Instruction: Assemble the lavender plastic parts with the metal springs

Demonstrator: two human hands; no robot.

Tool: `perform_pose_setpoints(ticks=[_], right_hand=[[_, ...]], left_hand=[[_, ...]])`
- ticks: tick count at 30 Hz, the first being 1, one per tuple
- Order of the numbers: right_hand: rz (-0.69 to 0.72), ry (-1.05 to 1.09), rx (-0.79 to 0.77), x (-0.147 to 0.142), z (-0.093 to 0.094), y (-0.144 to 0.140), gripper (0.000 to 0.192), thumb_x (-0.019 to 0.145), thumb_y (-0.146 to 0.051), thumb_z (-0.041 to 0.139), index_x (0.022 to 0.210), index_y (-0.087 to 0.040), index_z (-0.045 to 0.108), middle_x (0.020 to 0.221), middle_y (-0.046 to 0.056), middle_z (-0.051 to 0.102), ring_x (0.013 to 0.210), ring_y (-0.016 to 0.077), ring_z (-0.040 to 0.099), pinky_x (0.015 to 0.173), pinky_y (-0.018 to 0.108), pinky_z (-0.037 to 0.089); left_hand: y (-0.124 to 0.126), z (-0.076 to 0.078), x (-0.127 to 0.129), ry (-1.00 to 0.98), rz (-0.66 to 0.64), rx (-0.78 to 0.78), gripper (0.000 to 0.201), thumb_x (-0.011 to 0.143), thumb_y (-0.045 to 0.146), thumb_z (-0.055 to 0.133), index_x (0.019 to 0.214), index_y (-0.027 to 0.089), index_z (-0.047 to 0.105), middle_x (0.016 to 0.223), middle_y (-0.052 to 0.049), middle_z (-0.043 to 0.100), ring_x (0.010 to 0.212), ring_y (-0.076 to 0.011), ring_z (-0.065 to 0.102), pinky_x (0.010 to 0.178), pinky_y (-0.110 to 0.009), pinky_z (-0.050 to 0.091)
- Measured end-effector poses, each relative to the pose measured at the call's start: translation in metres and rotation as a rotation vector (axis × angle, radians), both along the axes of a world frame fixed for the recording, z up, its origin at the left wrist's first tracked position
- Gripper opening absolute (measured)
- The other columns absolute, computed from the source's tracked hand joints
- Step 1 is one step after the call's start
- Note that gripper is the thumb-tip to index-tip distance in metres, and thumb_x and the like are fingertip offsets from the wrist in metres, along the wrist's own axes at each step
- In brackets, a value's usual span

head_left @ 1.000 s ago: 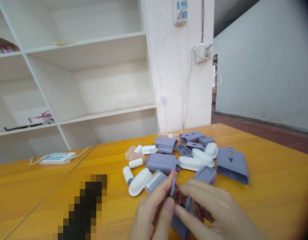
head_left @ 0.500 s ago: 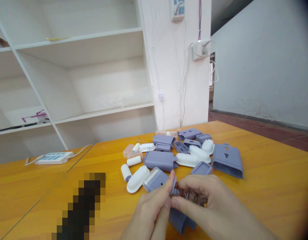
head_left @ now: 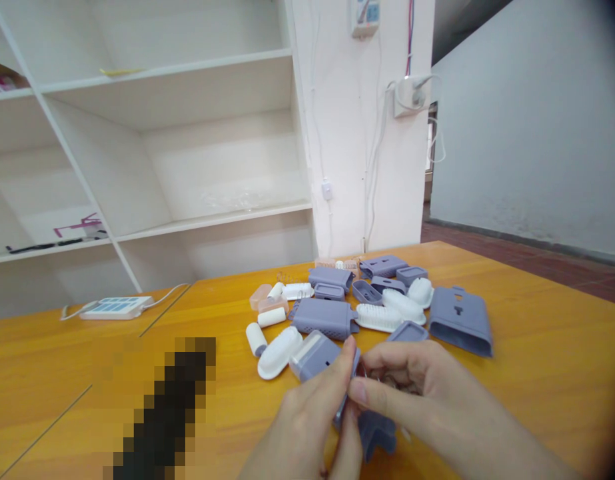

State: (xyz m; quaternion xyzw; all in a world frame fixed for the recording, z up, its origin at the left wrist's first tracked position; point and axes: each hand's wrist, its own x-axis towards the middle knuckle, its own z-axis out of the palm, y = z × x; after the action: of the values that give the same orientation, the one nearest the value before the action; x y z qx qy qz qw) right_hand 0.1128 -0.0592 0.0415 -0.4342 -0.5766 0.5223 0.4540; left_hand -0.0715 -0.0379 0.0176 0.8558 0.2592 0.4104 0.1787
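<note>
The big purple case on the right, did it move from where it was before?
No. The big purple case lies in the same spot beside the white brushes in the pile; only the head camera shifted a little.

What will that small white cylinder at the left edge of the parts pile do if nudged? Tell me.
The white cylinder lies on its side on the smooth wooden table, so it would probably roll. It looks like light plastic, likely easy to lift. It lies apart from both hands.

Both hands are bare: left hand (head_left: 307,417) at 6 o'clock, right hand (head_left: 417,393) at 5; no sleeves, rings or watch show.
</note>
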Motion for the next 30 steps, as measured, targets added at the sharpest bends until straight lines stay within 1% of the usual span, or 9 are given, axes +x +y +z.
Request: perform_pose_setpoints(ticks=[2,5,12,17,19,21,26,28,30], right_hand=[[-0.008,-0.037,0.001,-0.001,0.002,-0.001,0.036,0.086,-0.050,0.080,0.088,-0.014,0.079,0.080,0.005,0.075,0.078,0.0235,0.070,0.072,0.034,0.052],[-0.003,-0.058,0.007,-0.001,0.003,-0.001,0.036,0.088,-0.050,0.078,0.089,-0.014,0.077,0.079,0.004,0.074,0.079,0.0236,0.068,0.072,0.034,0.051],[0.007,-0.052,0.016,0.001,-0.001,-0.001,0.033,0.088,-0.048,0.077,0.082,-0.016,0.073,0.076,0.003,0.071,0.081,0.0261,0.071,0.074,0.035,0.054],[0.026,-0.034,0.006,0.002,0.000,-0.001,0.032,0.088,-0.047,0.078,0.083,-0.016,0.075,0.079,0.005,0.075,0.080,0.0258,0.073,0.078,0.037,0.056],[0.028,-0.030,-0.005,0.002,0.000,-0.001,0.032,0.087,-0.048,0.079,0.081,-0.016,0.075,0.076,0.004,0.072,0.081,0.0265,0.073,0.077,0.037,0.057],[0.021,-0.019,-0.011,0.002,0.000,-0.001,0.033,0.087,-0.049,0.080,0.082,-0.017,0.076,0.076,0.003,0.072,0.082,0.0260,0.073,0.077,0.036,0.056],[0.036,0.026,-0.007,0.003,0.001,-0.002,0.030,0.085,-0.047,0.082,0.088,-0.017,0.080,0.075,0.001,0.071,0.076,0.0207,0.067,0.075,0.032,0.053],[0.047,0.035,-0.012,0.003,0.003,-0.003,0.031,0.086,-0.047,0.081,0.091,-0.016,0.082,0.080,0.003,0.074,0.077,0.0207,0.068,0.073,0.032,0.052],[0.043,0.022,-0.012,0.003,0.004,-0.003,0.034,0.088,-0.048,0.079,0.092,-0.015,0.082,0.083,0.005,0.076,0.082,0.0234,0.070,0.074,0.032,0.051]], left_hand=[[0.001,-0.001,-0.004,0.080,0.035,-0.001,0.065,0.095,0.007,0.053,0.158,0.018,0.049,0.146,-0.011,0.069,0.126,-0.0217,0.073,0.110,-0.030,0.055],[0.003,-0.001,-0.009,0.178,0.058,-0.028,0.071,0.090,0.008,0.055,0.160,0.019,0.047,0.143,-0.009,0.072,0.127,-0.0246,0.072,0.109,-0.034,0.058],[0.003,0.005,-0.013,0.191,0.003,-0.035,0.071,0.093,0.007,0.053,0.161,0.023,0.044,0.152,-0.007,0.064,0.133,-0.0221,0.069,0.113,-0.032,0.053],[0.006,0.005,-0.016,0.239,-0.002,-0.026,0.069,0.095,0.012,0.054,0.162,0.026,0.043,0.150,-0.007,0.067,0.127,-0.0239,0.073,0.108,-0.036,0.058],[0.011,0.003,-0.019,0.268,-0.049,-0.005,0.070,0.097,0.012,0.053,0.164,0.026,0.037,0.150,-0.007,0.067,0.129,-0.0235,0.071,0.110,-0.036,0.056],[0.016,0.002,-0.023,0.318,-0.106,-0.002,0.074,0.099,0.011,0.051,0.167,0.028,0.029,0.156,-0.008,0.061,0.135,-0.0234,0.067,0.112,-0.037,0.053],[0.023,-0.003,-0.025,0.370,-0.127,0.037,0.083,0.103,0.012,0.047,0.169,0.040,0.005,0.167,-0.005,0.047,0.142,-0.0227,0.060,0.114,-0.041,0.051],[0.022,-0.004,-0.024,0.322,-0.115,0.078,0.086,0.103,0.010,0.047,0.169,0.043,0.003,0.165,-0.004,0.049,0.139,-0.0212,0.062,0.114,-0.038,0.051],[0.021,-0.006,-0.021,0.268,-0.095,0.126,0.087,0.101,0.008,0.048,0.168,0.044,0.006,0.158,-0.003,0.059,0.133,-0.0184,0.067,0.112,-0.032,0.053]])
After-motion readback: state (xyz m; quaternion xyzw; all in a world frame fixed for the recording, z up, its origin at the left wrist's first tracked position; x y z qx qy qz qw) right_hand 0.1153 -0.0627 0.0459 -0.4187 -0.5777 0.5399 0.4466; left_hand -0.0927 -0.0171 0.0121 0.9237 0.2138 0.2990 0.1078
